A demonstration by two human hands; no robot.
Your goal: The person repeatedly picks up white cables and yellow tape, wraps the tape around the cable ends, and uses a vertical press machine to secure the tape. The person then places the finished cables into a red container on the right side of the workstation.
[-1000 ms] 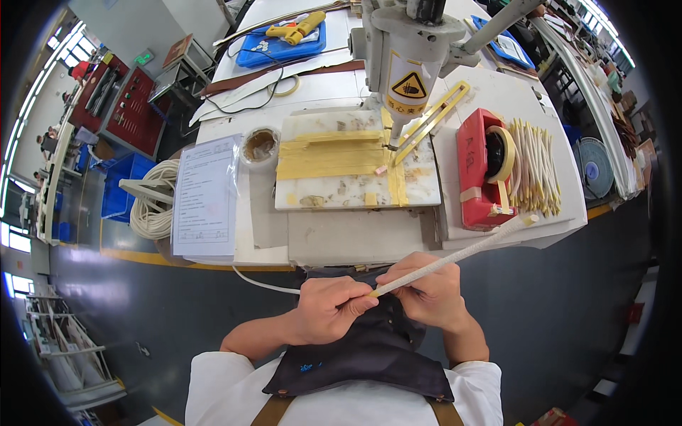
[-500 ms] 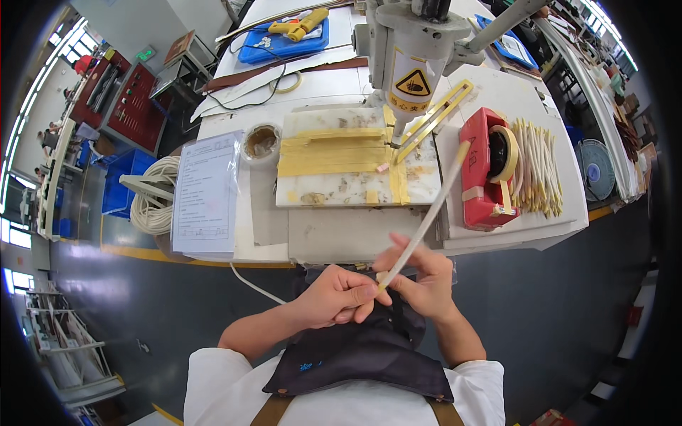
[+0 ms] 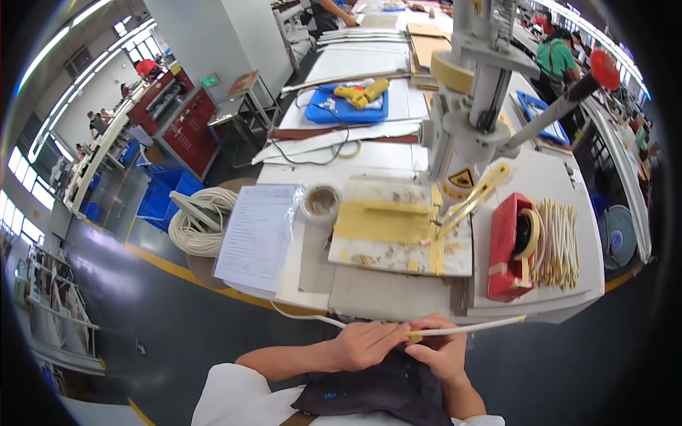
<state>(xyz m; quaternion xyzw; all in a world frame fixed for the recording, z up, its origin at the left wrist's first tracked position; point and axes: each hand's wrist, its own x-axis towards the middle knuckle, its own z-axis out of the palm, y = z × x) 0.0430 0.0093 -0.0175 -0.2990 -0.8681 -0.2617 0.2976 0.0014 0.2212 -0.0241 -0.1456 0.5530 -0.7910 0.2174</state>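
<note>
Both hands pinching a white cord just below the table edge

The left hand (image 3: 366, 346) and right hand (image 3: 439, 350) are closed on the white cord (image 3: 474, 327), fingertips meeting at a yellowish taped spot; its free end runs off to the right of the grip, the rest trails left toward the coil (image 3: 199, 221). Up beyond the grip lies a pile of finished pieces (image 3: 558, 243) by the red tape dispenser (image 3: 510, 246), so I judge several done and this one mid-wrap.
</note>
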